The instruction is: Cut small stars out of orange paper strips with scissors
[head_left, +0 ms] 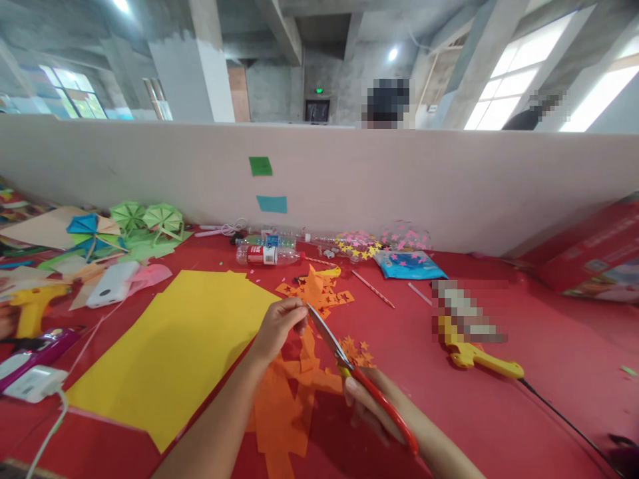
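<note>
My left hand (284,322) is closed in a pinch at the tips of the scissors, on what looks like orange paper (308,347); the fingers hide most of the pinched part. My right hand (372,402) grips the red-handled scissors (382,402), their blades pointing up and left to my left fingertips. Below the hands lie cut orange sheets (282,419). Small orange stars (355,352) are heaped just beyond my right hand. Orange scraps with star-shaped holes (342,297) lie farther back.
Yellow sheets (174,352) cover the table on the left. A yellow glue gun (486,359) with a cord lies at right, another glue gun (37,306) at far left. Plastic bottles (267,255) and a blue packet (412,265) are near the white partition (200,166).
</note>
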Demonstrator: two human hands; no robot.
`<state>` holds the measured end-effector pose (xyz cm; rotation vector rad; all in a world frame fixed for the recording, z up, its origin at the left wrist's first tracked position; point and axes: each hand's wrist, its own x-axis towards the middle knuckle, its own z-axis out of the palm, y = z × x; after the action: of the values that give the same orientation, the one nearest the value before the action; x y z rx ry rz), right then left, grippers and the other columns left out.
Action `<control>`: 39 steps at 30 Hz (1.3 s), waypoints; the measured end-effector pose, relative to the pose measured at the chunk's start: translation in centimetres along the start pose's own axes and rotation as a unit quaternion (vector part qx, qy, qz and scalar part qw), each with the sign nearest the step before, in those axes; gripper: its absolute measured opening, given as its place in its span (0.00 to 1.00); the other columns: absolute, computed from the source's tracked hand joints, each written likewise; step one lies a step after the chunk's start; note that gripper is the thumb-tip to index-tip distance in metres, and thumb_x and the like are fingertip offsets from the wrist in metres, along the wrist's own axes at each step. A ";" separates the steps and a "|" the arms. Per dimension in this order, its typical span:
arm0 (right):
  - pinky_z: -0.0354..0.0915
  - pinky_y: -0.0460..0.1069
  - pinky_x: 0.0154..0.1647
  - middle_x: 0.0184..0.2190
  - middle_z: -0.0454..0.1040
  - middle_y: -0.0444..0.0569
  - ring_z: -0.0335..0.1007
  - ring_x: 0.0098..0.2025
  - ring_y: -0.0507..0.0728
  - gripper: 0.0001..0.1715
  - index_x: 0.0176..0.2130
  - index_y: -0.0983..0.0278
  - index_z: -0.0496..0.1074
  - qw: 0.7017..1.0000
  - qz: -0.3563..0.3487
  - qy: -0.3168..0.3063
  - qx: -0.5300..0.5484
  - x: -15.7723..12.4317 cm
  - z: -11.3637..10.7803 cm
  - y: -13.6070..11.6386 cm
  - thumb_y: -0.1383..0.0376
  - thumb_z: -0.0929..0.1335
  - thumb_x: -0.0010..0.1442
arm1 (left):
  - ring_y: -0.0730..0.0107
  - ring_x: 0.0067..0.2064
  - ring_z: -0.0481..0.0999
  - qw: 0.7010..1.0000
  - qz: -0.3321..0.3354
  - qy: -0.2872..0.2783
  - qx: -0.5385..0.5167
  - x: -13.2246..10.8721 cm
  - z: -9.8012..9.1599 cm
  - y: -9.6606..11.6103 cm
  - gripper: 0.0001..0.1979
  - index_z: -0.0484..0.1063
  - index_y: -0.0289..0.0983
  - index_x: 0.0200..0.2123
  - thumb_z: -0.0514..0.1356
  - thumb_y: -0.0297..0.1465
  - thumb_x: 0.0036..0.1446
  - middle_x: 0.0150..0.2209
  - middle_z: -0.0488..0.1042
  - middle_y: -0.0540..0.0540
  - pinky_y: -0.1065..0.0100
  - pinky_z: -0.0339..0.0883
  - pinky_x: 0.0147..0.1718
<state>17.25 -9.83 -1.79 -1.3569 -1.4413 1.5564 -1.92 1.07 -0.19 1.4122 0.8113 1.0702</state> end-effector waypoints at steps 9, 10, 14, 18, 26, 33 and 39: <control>0.66 0.48 0.25 0.08 0.54 0.32 0.47 0.10 0.46 0.34 0.26 0.61 0.62 1.000 -0.002 0.000 0.027 0.2 0.3 0.2 0.34 0.61 0.52 | 0.76 0.22 0.64 0.999 0.003 -0.014 0.041 -0.1 0.4 0.6 0.14 0.65 0.36 0.19 0.57 0.36 0.53 0.18 0.64 0.53 0.72 0.59 0.25; 0.66 0.48 0.26 0.07 0.54 0.32 0.47 0.10 0.46 0.33 0.27 0.61 0.62 1.000 -0.001 0.000 0.030 0.2 0.3 0.2 0.34 0.61 0.53 | 0.76 0.22 0.65 0.999 0.003 -0.012 0.041 -0.1 0.4 0.6 0.14 0.65 0.36 0.19 0.57 0.36 0.53 0.19 0.65 0.53 0.72 0.60 0.25; 0.67 0.48 0.26 0.07 0.54 0.32 0.47 0.10 0.46 0.33 0.26 0.61 0.62 0.999 -0.004 -0.005 0.036 0.1 0.5 0.1 0.35 0.61 0.54 | 0.76 0.23 0.65 0.999 0.004 -0.009 0.038 -0.1 0.5 0.4 0.14 0.66 0.35 0.20 0.57 0.37 0.54 0.19 0.65 0.52 0.72 0.60 0.25; 0.64 0.46 0.21 0.07 0.53 0.31 0.46 0.08 0.45 0.35 0.25 0.61 0.60 0.999 0.016 -0.002 0.048 0.1 0.6 0.0 0.32 0.61 0.51 | 0.76 0.23 0.66 0.999 0.005 -0.005 0.034 -0.1 0.6 0.2 0.15 0.66 0.36 0.20 0.57 0.37 0.54 0.19 0.65 0.52 0.72 0.60 0.25; 0.42 0.42 0.07 0.06 0.53 0.33 0.44 0.06 0.45 0.40 0.23 0.61 0.59 0.998 0.057 0.008 0.036 0.2 1.1 -0.4 0.27 0.59 0.43 | 0.76 0.23 0.66 0.999 0.004 -0.005 0.031 0.0 0.6 0.0 0.15 0.66 0.35 0.20 0.57 0.36 0.55 0.19 0.66 0.52 0.72 0.61 0.26; 0.44 0.42 0.09 0.07 0.52 0.33 0.44 0.07 0.44 0.37 0.23 0.61 0.59 0.998 0.040 0.018 0.050 0.1 0.9 -0.1 0.31 0.60 0.49 | 0.76 0.23 0.67 1.000 0.002 -0.011 0.029 -0.1 0.6 0.0 0.15 0.67 0.35 0.20 0.57 0.36 0.56 0.19 0.67 0.52 0.72 0.61 0.27; 0.46 0.42 0.08 0.07 0.52 0.32 0.44 0.07 0.44 0.37 0.23 0.60 0.58 0.998 0.043 0.007 0.036 0.2 0.9 -0.2 0.30 0.60 0.48 | 0.76 0.23 0.66 1.000 0.004 -0.010 0.019 -0.2 0.4 -0.2 0.14 0.66 0.36 0.19 0.56 0.34 0.56 0.20 0.67 0.52 0.71 0.60 0.27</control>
<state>16.30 -9.88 -1.71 -1.4018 -1.3217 1.6329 -1.63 0.80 -0.39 1.4578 0.8158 1.0509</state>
